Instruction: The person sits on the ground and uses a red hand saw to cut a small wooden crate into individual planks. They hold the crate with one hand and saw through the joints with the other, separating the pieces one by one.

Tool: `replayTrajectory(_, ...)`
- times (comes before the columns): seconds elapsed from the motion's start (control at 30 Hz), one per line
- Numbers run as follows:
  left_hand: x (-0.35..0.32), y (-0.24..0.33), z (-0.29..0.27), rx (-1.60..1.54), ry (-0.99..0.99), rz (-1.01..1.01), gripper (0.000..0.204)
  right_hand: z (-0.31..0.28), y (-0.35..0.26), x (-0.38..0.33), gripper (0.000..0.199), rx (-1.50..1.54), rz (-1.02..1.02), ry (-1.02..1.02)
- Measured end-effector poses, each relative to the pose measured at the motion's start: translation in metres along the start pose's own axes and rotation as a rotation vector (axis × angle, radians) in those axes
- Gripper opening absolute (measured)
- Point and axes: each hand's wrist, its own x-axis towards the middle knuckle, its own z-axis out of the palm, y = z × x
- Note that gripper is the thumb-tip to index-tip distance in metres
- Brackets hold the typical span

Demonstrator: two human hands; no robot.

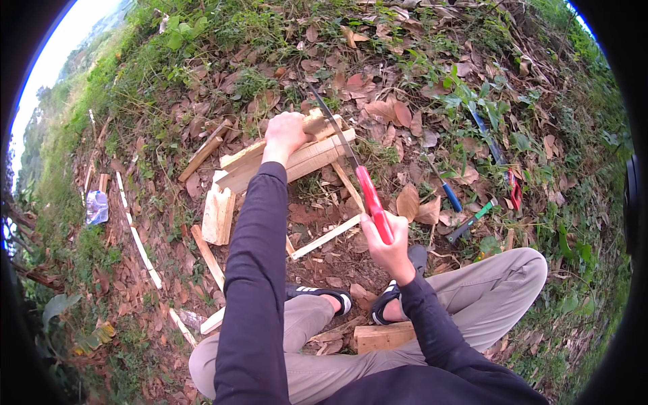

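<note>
My right hand (390, 250) is closed round the red handle of a handsaw (372, 202). The saw's dark, narrow blade slants up and away to the left, across the right end of the wood pieces. My left hand (285, 138) is wrapped over a length of pale wood (316, 123), pressing it on top of a thicker wooden beam (300, 162). The beam lies raised at a slant, its left end by a short upright wood block (218, 216). Whether the blade's teeth sit in the wood I cannot tell.
To the right lie a blue-handled tool (452, 197), a green-and-black-handled tool (472, 220) and a long blade with a red handle (516, 190). Thin wood strips (327, 236) are scattered about. A clear plastic bag (96, 207) stands far left. A wood block (383, 337) lies between my legs.
</note>
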Motion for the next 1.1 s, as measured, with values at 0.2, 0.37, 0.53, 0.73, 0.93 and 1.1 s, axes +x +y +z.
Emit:
replayTrajectory(0.2,-0.011,-0.004,-0.007,-0.024,0.014,-0.055,0.064,0.002,0.009,-0.008,0.028,-0.011,0.046,-0.007)
replayTrajectory(0.37,-0.03,0.008,0.02,-0.008,0.477,-0.036,0.061,0.005,-0.013,0.004,0.02,0.013,0.06,-0.025)
replayTrajectory(0.53,0.0,-0.021,0.029,-0.018,0.49,-0.04,0.079,0.0,-0.038,0.013,0.013,-0.02,0.013,-0.07)
replayTrajectory(0.73,0.019,-0.038,0.047,-0.193,0.184,-0.101,0.086,0.008,-0.012,0.046,0.014,-0.137,0.013,-0.139)
replayTrajectory(0.93,0.043,-0.041,0.072,-0.211,0.213,-0.11,0.078,0.002,0.002,0.07,0.026,0.023,0.165,-0.095)
replayTrajectory(1.1,0.047,-0.042,0.072,-0.219,0.217,-0.094,0.078,-0.018,0.007,0.082,0.026,-0.014,0.17,-0.184)
